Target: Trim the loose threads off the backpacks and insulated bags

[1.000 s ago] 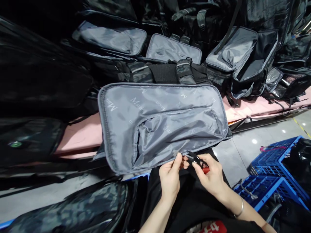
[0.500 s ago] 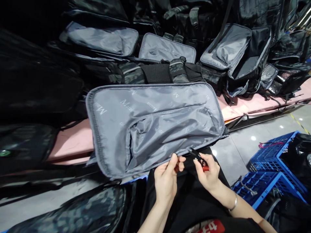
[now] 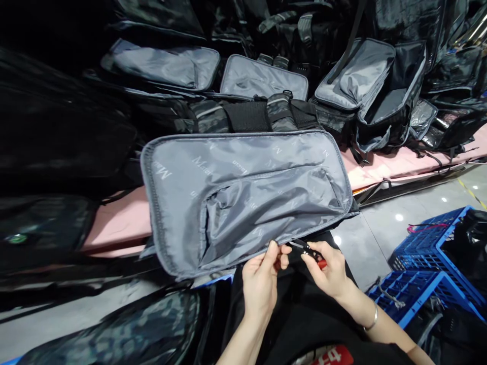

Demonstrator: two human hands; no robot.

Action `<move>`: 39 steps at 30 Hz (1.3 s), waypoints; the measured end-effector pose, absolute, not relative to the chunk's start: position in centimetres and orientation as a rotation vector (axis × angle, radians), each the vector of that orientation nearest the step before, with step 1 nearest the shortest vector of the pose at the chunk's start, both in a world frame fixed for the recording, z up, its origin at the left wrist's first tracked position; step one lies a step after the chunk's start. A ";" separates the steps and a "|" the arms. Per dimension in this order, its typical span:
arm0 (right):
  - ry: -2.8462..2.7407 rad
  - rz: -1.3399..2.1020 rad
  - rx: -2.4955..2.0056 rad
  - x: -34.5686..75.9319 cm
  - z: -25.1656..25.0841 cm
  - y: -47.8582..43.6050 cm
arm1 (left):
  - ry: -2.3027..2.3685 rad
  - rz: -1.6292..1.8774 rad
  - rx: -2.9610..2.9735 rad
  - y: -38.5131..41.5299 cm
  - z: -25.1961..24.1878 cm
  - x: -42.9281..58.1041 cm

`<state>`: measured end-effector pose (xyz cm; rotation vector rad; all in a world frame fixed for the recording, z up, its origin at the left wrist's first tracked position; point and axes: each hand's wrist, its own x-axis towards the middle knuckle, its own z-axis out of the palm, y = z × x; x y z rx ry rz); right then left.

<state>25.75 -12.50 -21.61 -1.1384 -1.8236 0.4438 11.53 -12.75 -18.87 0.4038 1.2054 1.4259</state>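
Note:
Across the middle lies an opened backpack (image 3: 178,203), its grey printed lining turned up toward me. My left hand (image 3: 261,279) pinches the near edge of that lining between thumb and fingers. To its right, my right hand (image 3: 329,268) is closed around small black-and-red thread snips (image 3: 307,249). Their blades point left, close to the left fingertips and just beside the lining's edge. Whether a thread lies between the blades is too small to see.
Behind, several open bags with grey linings (image 3: 262,76) stand on a pink-covered table (image 3: 122,215). Blue plastic crates (image 3: 426,253) with dark bags sit on the floor at the right. A camouflage bag (image 3: 152,324) lies at the lower left.
The snips have swung flatter, and their blades are now nearer my left fingertips. My left hand keeps its pinch on the edge. The whole view has shifted slightly.

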 end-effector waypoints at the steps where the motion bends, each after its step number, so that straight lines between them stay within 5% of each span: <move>1: -1.856 0.463 -1.123 25.8 -21.3 -12.4 | 1.203 1.429 0.414 -12.8 -18.9 11.5; 26: -1.877 0.642 -1.116 26.2 -19.5 -11.5 | 1.265 1.555 0.393 -12.6 -19.0 10.5; 39: -1.980 0.420 -1.122 28.1 -18.3 -9.7 | 1.371 1.561 0.267 -12.9 -18.8 13.3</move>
